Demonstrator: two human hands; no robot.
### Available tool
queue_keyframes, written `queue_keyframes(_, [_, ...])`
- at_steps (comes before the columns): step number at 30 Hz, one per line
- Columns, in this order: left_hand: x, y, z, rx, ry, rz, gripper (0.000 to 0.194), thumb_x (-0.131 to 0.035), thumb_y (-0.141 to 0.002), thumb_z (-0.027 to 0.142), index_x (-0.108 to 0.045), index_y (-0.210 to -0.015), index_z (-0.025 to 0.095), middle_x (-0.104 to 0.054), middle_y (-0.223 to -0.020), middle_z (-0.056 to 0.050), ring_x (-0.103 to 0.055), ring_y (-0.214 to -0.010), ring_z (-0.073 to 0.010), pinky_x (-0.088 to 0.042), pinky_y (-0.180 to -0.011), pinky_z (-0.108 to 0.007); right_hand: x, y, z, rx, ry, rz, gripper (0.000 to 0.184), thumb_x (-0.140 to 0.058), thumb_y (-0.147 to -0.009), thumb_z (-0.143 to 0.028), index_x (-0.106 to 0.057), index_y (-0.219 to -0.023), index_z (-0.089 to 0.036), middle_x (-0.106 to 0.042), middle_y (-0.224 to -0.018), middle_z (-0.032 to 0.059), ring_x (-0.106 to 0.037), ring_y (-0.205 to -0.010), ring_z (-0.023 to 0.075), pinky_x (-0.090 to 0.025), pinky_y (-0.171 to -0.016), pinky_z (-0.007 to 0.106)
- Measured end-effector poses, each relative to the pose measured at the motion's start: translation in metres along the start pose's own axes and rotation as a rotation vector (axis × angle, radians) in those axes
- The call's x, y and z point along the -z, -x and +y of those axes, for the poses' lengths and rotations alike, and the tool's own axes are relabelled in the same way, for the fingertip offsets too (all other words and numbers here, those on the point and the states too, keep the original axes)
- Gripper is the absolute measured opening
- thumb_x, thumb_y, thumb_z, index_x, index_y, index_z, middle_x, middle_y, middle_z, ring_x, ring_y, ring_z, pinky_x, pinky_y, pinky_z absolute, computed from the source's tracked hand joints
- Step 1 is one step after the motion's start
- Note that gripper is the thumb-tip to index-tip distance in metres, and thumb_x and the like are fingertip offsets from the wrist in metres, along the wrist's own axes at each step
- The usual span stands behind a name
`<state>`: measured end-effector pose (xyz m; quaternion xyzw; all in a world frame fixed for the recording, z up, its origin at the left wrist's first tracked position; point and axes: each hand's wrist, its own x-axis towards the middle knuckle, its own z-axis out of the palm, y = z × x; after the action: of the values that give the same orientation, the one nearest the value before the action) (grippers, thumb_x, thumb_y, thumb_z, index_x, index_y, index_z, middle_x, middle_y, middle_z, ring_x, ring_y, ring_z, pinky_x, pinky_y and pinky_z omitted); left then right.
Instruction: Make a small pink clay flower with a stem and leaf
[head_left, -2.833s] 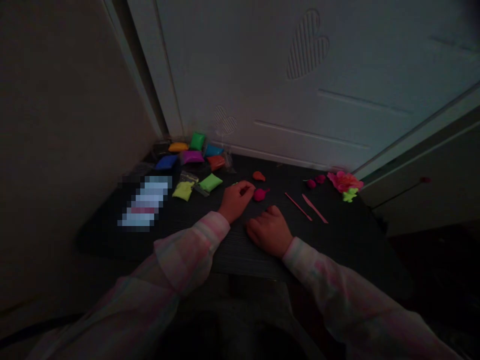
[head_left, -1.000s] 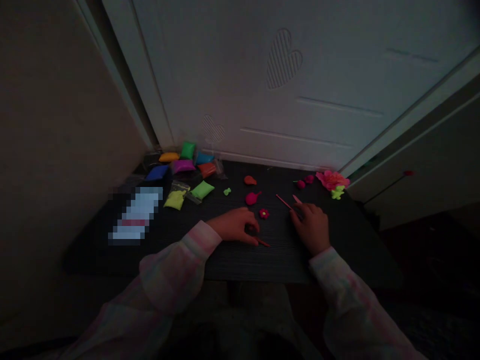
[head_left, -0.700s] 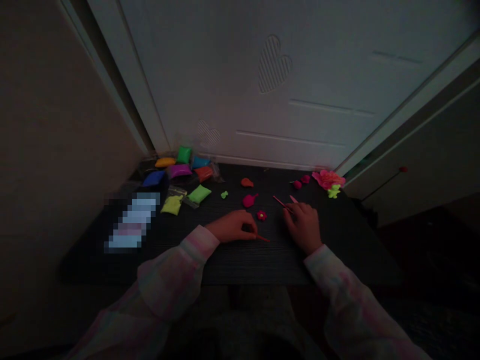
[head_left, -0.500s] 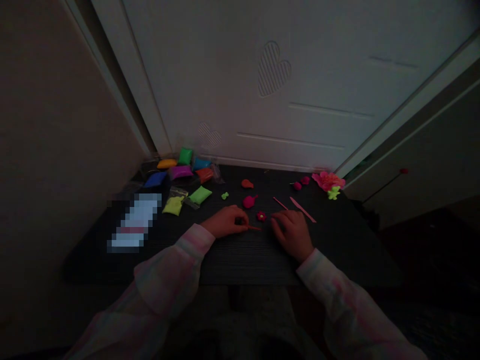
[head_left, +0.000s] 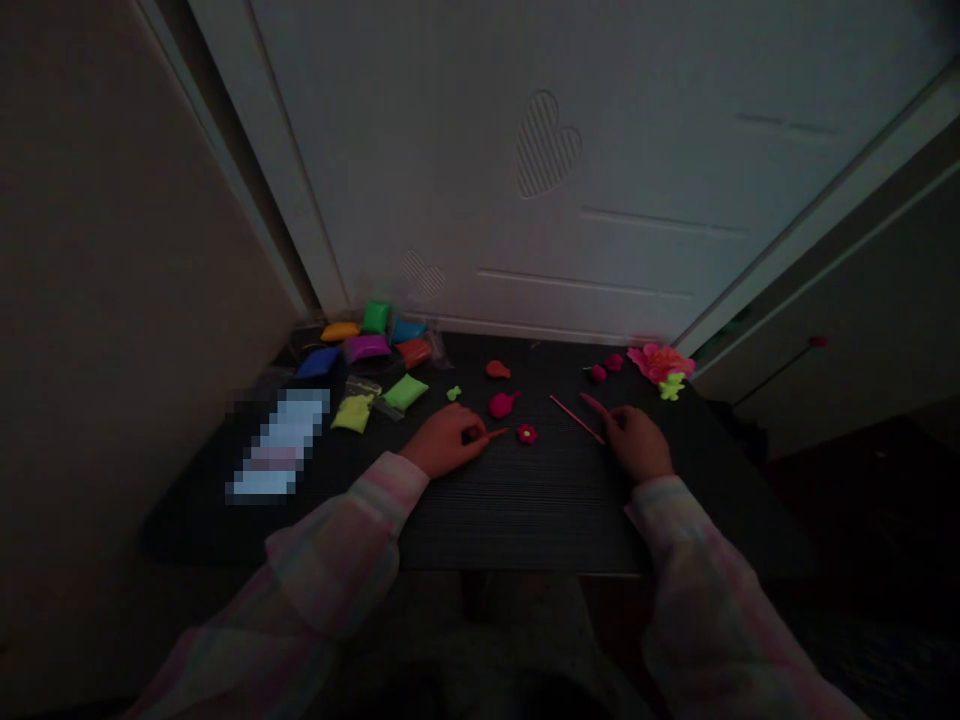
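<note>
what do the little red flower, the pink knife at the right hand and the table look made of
The little red flower: probably modelling clay, fairly matte, judging by its rounded, moulded petals. The pink knife: likely plastic, with one even colour; its finish is unclear in this dim light. The table: perhaps wood or laminate, dark and matte, with fine grain-like lines.

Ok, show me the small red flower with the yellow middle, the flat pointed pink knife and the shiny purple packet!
Small red flower with yellow middle (head_left: 526, 434): head view, its centre.
Flat pointed pink knife (head_left: 593, 404): head view, its blade.
Shiny purple packet (head_left: 367, 347): head view, its middle.
</note>
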<state>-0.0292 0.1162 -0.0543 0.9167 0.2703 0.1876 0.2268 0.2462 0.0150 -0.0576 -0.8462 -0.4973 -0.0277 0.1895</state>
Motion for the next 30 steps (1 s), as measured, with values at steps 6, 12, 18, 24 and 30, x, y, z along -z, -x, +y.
queue_keyframes(6, [-0.003, 0.003, 0.004, -0.037, -0.084, 0.0, 0.011, -0.051, -0.074, 0.025, -0.057, -0.072, 0.016, -0.057, -0.071, -0.002, -0.049, -0.073, -0.0138, -0.038, -0.067, -0.026, 0.003, 0.044, -0.058, 0.239, -0.117, 0.01, 0.035, -0.023, -0.086, -0.03, -0.049, -0.104, -0.013, -0.061, -0.086, 0.0093, -0.057, -0.071, 0.0153, -0.043, -0.063, 0.026])
queue_keyframes(12, [-0.005, 0.008, 0.009, -0.044, -0.15, -0.007, 0.012, -0.049, -0.076, 0.025, -0.054, -0.07, 0.016, -0.055, -0.071, -0.002, -0.048, -0.073, -0.0146, -0.037, -0.067, -0.027, -0.006, 0.069, -0.108, 0.46, -0.163, -0.11, 0.033, -0.028, -0.086, -0.031, -0.055, -0.101, -0.018, -0.06, -0.09, 0.0082, -0.057, -0.081, 0.0167, -0.044, -0.071, 0.027])
queue_keyframes(18, [-0.005, 0.008, 0.01, -0.057, -0.17, -0.014, 0.013, -0.047, -0.076, 0.025, -0.053, -0.069, 0.017, -0.054, -0.072, -0.002, -0.047, -0.074, -0.0151, -0.037, -0.068, -0.028, -0.012, 0.072, -0.107, 0.443, -0.179, -0.141, 0.028, -0.033, -0.085, -0.025, -0.056, -0.099, -0.017, -0.064, -0.091, 0.0066, -0.06, -0.076, 0.0142, -0.046, -0.069, 0.024])
queue_keyframes(24, [-0.004, 0.008, 0.01, -0.067, -0.167, -0.025, 0.012, -0.046, -0.076, 0.024, -0.053, -0.069, 0.017, -0.055, -0.074, -0.002, -0.047, -0.074, -0.0144, -0.037, -0.068, -0.027, -0.011, 0.074, -0.105, 0.46, -0.159, -0.188, 0.027, -0.038, -0.083, -0.025, -0.052, -0.105, -0.019, -0.067, -0.086, 0.0046, -0.063, -0.067, 0.0162, -0.047, -0.059, 0.025])
queue_keyframes(30, [-0.003, 0.008, 0.01, -0.059, -0.164, -0.038, 0.012, -0.046, -0.077, 0.024, -0.053, -0.07, 0.017, -0.054, -0.073, -0.002, -0.048, -0.075, -0.0145, -0.037, -0.069, -0.027, -0.012, 0.073, -0.105, 0.478, -0.155, -0.189, 0.028, -0.035, -0.084, -0.024, -0.053, -0.105, -0.019, -0.066, -0.093, 0.0058, -0.063, -0.075, 0.0143, -0.047, -0.064, 0.023])
